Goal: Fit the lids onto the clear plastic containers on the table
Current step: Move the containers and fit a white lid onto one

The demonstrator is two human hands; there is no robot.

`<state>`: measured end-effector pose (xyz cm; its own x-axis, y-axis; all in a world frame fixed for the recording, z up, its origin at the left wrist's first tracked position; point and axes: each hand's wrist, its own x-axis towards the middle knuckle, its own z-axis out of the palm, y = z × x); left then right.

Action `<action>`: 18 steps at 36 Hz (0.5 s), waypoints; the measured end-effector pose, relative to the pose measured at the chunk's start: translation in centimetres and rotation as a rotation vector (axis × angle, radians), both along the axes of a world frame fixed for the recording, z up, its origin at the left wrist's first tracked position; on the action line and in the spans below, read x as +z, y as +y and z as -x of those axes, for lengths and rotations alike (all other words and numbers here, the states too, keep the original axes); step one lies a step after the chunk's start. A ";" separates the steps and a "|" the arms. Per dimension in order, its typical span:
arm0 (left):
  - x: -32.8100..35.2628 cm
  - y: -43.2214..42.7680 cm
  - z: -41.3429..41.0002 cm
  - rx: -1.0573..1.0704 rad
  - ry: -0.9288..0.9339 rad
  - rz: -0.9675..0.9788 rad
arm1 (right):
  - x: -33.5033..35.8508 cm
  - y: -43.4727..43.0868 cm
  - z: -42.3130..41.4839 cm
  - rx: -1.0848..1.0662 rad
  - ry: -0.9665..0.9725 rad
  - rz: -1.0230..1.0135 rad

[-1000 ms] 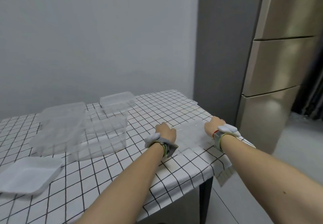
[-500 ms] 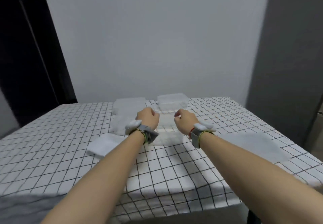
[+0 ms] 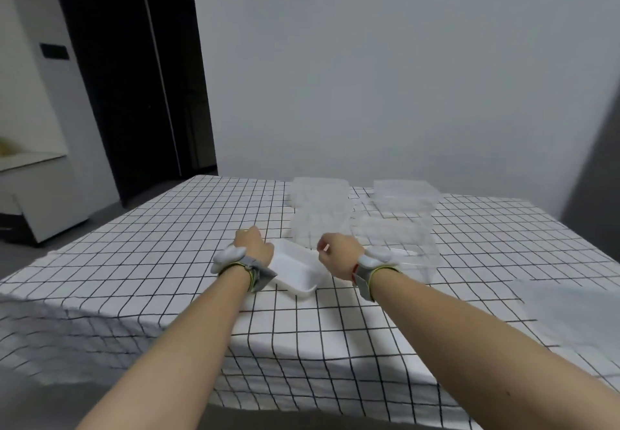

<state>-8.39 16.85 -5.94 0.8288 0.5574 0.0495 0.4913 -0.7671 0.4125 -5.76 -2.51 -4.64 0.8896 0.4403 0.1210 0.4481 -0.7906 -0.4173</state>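
Head cam is the only view here, so this is all from that one angle. Both arms reach out over the table [image 3: 161, 262], which has a black-and-white grid cloth on it. Left hand [image 3: 253, 245] sits at the left end of a white lid [image 3: 295, 270] lying flat on the cloth; its fingers curl down out of sight, so I can't tell if it's actually gripping the edge or just resting there. Right hand [image 3: 339, 255] hovers just right of the lid with fingers loosely curled in, holding nothing that I can see, and it doesn't look like it's touching anything.

Behind the hands are the clear containers: a near one [image 3: 399, 245] just beside the right wrist, plus a left stack [image 3: 318, 208] and a right stack [image 3: 402, 194] further back toward the wall. They're blurry, so I can't tell which ones already have lids. A second flat lid-like sheet [image 3: 570, 312] lies well off to the right.

My guess at what could go wrong:
- lid goes on skewed, one corner snaps and the opposite one pops up, because these thin tubs flex
- pressing down slides the tub on the cloth, since it's light and empty
- right forearm is close to the near tub and could knock it on the way in
- clear on clear makes the rims hard to see, so misalignment is easy
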 end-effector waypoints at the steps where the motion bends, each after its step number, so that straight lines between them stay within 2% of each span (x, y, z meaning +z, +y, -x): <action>1: -0.2 0.4 -0.2 0.004 -0.003 0.001 | 0.0 0.6 -0.5 -0.007 -0.049 0.030; 5: 0.1 0.7 -1.7 -0.025 -0.048 -0.032 | 0.6 1.9 -3.2 -0.039 -0.197 0.176; 11: 0.2 0.2 -6.4 -0.106 -0.038 0.095 | 0.7 2.7 -7.5 -0.052 -0.134 0.537; 18: 0.9 -0.7 -10.3 -0.179 -0.002 0.177 | 0.0 3.1 -10.6 -0.048 -0.148 0.694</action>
<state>1.90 16.12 -5.05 0.9150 0.4021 -0.0340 0.3533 -0.7575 0.5490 4.85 0.63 -4.60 0.9060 0.4201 -0.0520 0.4190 -0.8722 0.2526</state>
